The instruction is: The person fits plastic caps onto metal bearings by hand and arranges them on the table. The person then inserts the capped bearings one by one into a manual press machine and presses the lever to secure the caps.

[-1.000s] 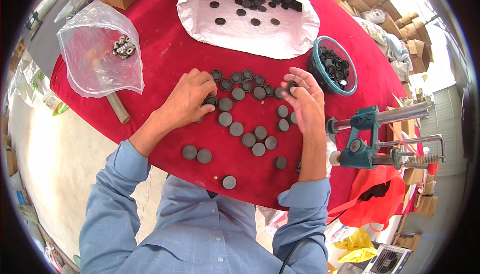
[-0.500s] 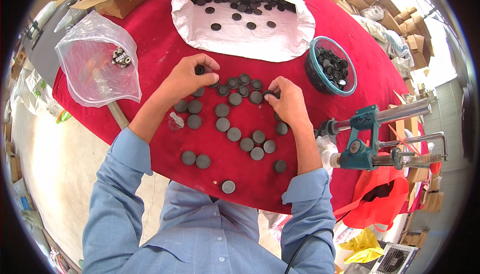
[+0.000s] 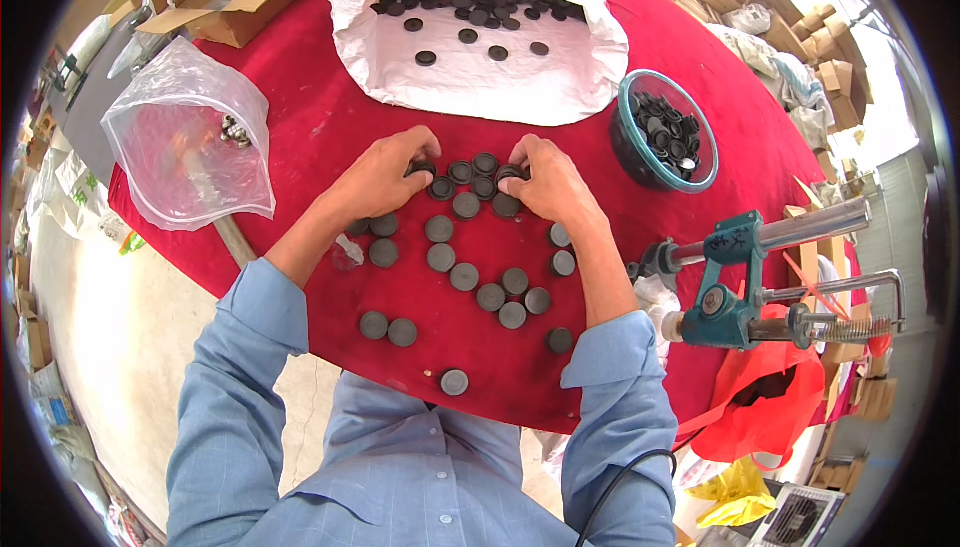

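My left hand (image 3: pixel 385 179) is closed, with a black round cap (image 3: pixel 423 167) between thumb and fingers at the left end of a cluster. On the cluster's other side my right hand (image 3: pixel 550 183) pinches another black cap (image 3: pixel 511 173), partly covered by the fingers. Between the hands sit several rimmed caps (image 3: pixel 485 163). Flat-looking dark grey caps (image 3: pixel 440 229) curve below them across the red cloth. More lie near my left wrist, beside my right forearm and toward the near edge, including a single cap (image 3: pixel 454 382).
A white sack (image 3: pixel 470 97) of black caps lies open at the far side. To the right stand a clear tub (image 3: pixel 716 152) of black parts and a green hand press (image 3: pixel 730 292). A plastic bag (image 3: pixel 190 187) with small metal parts is at left, near a cardboard box (image 3: pixel 250 17).
My left hand has lowered a cap to the cluster's left end. My right hand has moved left and up onto the cluster's right side with its cap.
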The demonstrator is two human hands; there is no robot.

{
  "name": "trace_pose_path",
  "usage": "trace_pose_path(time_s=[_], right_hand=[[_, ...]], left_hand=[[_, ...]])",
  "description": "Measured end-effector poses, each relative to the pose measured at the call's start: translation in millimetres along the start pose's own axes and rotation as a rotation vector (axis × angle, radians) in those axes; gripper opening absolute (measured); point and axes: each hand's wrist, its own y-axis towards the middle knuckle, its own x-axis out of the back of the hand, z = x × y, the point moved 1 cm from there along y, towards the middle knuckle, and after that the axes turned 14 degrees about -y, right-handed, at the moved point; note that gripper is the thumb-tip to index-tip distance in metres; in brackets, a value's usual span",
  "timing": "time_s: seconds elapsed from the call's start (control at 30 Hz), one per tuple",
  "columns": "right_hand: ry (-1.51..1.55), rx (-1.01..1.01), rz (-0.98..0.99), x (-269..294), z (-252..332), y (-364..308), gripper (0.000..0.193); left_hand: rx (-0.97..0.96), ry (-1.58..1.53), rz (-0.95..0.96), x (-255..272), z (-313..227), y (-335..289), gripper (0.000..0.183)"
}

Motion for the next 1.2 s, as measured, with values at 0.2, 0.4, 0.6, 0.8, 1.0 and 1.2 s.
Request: trace_pose_path(time_s=[0.2, 0.4, 0.6, 0.8, 1.0, 1.2], right_hand=[[0.166, 0.054, 0.055, 5, 10, 4, 0.045], [0.056, 0.183, 0.043, -7, 13, 15, 0.047], [0.041, 0.048, 0.115, 1, 26, 9, 0.043], [0.122, 0.185, 0.051, -3, 21, 2, 0.044], [0.098, 0.215, 0.031, -5, 28, -1, 0.040], [0.224, 0.169, 0.000, -5, 21, -1, 0.044]], left_hand=[[-0.034, 0.340, 0.132, -17, -14, -5, 0.044], [-0.121, 0.318, 0.137, -22, -9, -1, 0.046], [-0.071, 0.201, 0.095, -15, -8, 7, 0.047], [-0.093, 0.208, 0.104, -23, 1, 21, 0.050], [-0.064, 0.203, 0.063, -28, -12, 24, 0.040], [-0.056, 0.076, 0.047, -30, -6, 26, 0.035]])
